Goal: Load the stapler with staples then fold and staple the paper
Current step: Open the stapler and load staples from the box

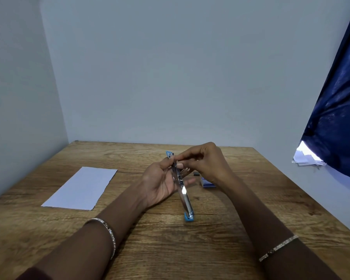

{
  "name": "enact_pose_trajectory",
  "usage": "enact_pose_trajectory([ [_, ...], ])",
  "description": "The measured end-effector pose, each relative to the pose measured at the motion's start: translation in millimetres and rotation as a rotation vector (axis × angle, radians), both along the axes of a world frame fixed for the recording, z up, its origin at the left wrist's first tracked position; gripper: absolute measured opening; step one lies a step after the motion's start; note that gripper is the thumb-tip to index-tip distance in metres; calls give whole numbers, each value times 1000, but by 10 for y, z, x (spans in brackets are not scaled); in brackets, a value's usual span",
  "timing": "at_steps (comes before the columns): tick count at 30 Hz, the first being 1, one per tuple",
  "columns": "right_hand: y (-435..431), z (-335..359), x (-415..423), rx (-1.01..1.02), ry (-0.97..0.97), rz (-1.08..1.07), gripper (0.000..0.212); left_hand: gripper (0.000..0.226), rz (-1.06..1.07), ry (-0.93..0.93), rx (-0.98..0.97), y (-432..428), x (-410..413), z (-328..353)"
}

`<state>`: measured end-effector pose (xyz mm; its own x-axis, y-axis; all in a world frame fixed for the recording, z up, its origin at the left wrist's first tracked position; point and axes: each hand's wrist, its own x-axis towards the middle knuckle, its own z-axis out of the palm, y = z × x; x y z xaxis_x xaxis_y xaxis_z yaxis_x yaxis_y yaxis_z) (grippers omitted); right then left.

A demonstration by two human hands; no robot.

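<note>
Table (240,219) of wood, used as the work surface. Stapler (185,199) is held over its middle, swung fully open, 1 blue end low by the wood, the other raised toward the far side. It is gripped by the left hand (160,184), fingers curled under the metal rail, thumb up along it. Right hand (206,164) is set at the far end, thumb and forefinger pinched on a thin strip, judged to be staples (183,157); too small to be sure.

Loading is judged the step in hand. The rail should be held level, the strip laid legs-down and slid home before closing.

Edges and room: the table edges are well apart from the work. Paper (81,188) lies flat to the left, unfolded, open wood around it. Box (207,183) lies just beside the right wrist and could be knocked.
</note>
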<state>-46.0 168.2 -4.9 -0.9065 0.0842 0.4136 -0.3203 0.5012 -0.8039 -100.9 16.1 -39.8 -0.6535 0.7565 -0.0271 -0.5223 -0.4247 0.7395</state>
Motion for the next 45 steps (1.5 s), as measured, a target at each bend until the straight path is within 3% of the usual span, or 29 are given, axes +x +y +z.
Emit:
enact_pose_trajectory([
  [13, 6, -42, -9, -216, -222, -14, 20, 49, -2, -57, -35, 25, 97, 38],
  [19, -66, -28, 46, -352, -383, -30, 15, 53, -44, -176, -11, 42, 126, 20],
  [25, -135, -35, 52, -393, -489, -114, 17, 74, -49, -194, -80, 74, 157, 16],
  [32, -173, -30, 53, -405, -497, -126, 17, 94, -60, -194, -78, 72, 129, 15],
  [39, -132, -1, 72, -500, -407, -54, 19, 81, 1, -236, -43, 55, 111, 65],
  [45, -86, 58, 102, -189, -272, -81, 38, 77, 11, -294, 6, 24, 158, 119],
])
